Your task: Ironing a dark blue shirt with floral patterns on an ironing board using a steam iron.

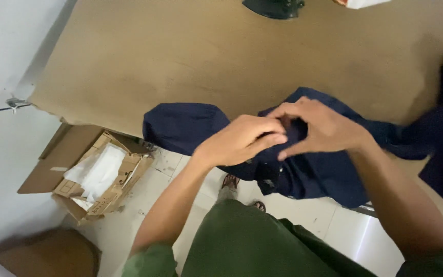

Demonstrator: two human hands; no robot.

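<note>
Behind both hands (283, 134), navy garment (324, 174), grip point hidden.

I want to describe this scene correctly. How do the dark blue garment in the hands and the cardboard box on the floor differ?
The garment is soft, dark blue cloth; the cardboard box is stiff and brown. The garment lies crumpled over the edge of the table, while the box sits on the floor below it. The left hand and right hand grip the garment; nothing touches the box, which is open with white material inside.
</note>
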